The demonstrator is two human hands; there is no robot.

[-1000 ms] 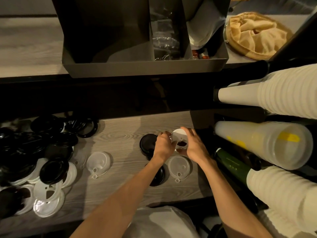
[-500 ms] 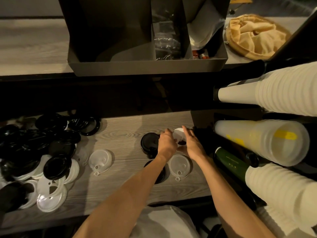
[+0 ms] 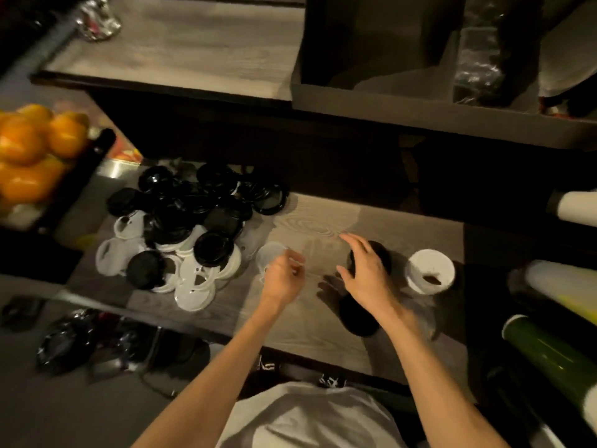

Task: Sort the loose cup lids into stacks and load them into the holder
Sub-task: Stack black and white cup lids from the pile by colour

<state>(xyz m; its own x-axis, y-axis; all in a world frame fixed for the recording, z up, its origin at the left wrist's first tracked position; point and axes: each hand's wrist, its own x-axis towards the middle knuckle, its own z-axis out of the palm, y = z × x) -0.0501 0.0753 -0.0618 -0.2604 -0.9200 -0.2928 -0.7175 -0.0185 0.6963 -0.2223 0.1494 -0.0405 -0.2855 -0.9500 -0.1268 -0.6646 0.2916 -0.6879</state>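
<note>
Hands part over the wooden bench: left hand (image 3: 283,279) pinches a translucent round plastic lid (image 3: 269,255), nearest the left-edge pile (image 3: 181,234); right hand (image 3: 366,270), fingers spread, hovers empty.

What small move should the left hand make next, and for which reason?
Probably close the left hand on the clear lid beside its fingertips and lift it. The hand sits at that lid's edge with no firm grip visible, the right hand hovers open, and the white stack already stands sorted to the right.
</note>
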